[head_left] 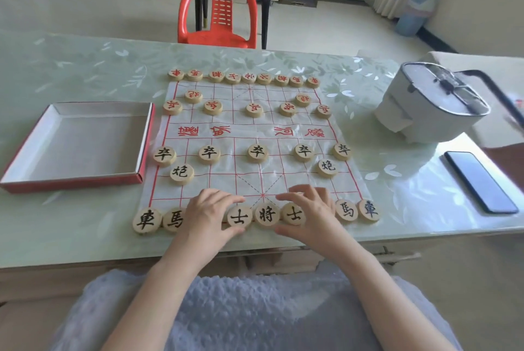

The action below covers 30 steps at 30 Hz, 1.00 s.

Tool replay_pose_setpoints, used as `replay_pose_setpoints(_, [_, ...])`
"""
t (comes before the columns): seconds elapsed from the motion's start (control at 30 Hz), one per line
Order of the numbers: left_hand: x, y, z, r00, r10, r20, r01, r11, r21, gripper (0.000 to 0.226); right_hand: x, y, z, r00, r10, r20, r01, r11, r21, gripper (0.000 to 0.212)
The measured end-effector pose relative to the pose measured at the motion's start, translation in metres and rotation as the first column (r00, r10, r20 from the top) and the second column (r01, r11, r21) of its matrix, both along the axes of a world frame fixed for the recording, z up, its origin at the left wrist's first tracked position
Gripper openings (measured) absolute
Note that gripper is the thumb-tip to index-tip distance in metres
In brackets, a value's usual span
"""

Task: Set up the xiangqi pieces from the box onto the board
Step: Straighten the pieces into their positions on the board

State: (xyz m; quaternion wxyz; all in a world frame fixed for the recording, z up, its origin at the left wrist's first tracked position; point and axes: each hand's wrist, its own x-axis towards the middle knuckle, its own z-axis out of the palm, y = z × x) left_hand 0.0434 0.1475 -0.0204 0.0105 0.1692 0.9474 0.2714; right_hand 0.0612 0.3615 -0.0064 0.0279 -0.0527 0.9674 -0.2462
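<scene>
View from above a person's lap, looking down at a table [85, 67] with a pale green flowered cover. A thin white chess board [249, 129] with a red grid lies in the middle. Along its far edge runs a row of round wooden pieces with red characters [249, 78], with more red pieces in front of them. On the near half are pieces with black characters: five across, two behind them, then a row along the near edge [267, 214]. Both hands rest on that near row. The left hand [208, 213] lies over the spot between a horse piece and a guard piece [239, 217], its grip spread, fingers loosely extended and thumb at the row's near side. The right hand [314, 211] mirrors it beside the other guard piece [295, 214], grip also spread. The open red box [71, 183] sits just left of the board, white inside showing. To the right are a white lidded cooker [431, 104] and a dark phone [480, 182]. A red plastic chair [218, 10] stands beyond the table.
</scene>
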Motion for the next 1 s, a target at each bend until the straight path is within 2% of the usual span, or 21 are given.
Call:
replay_pose_setpoints(0.23, [-0.002,0.003,-0.004,0.999,0.01,-0.035,-0.01,1.0,-0.017,0.05,-0.006,-0.021,-0.014,0.999,0.025,-0.024,-0.022,0.996,0.085,0.055])
replay_pose_setpoints(0.47, [0.0,0.007,-0.004,0.997,0.034,-0.067,-0.036,0.999,-0.021,0.048,-0.002,-0.009,-0.006,0.999,-0.011,0.039,0.011,1.0,-0.016,0.075])
replay_pose_setpoints(0.77, [0.0,0.014,0.001,0.995,0.015,-0.096,-0.017,1.0,-0.013,0.054,0.008,0.051,0.009,0.991,-0.125,0.049,0.125,0.992,-0.001,0.05])
replay_pose_setpoints(1.0, [0.001,0.045,0.003,0.99,-0.088,-0.112,0.093,0.995,0.047,0.043,0.011,0.063,0.003,0.973,-0.229,0.021,0.225,0.966,0.128,0.051])
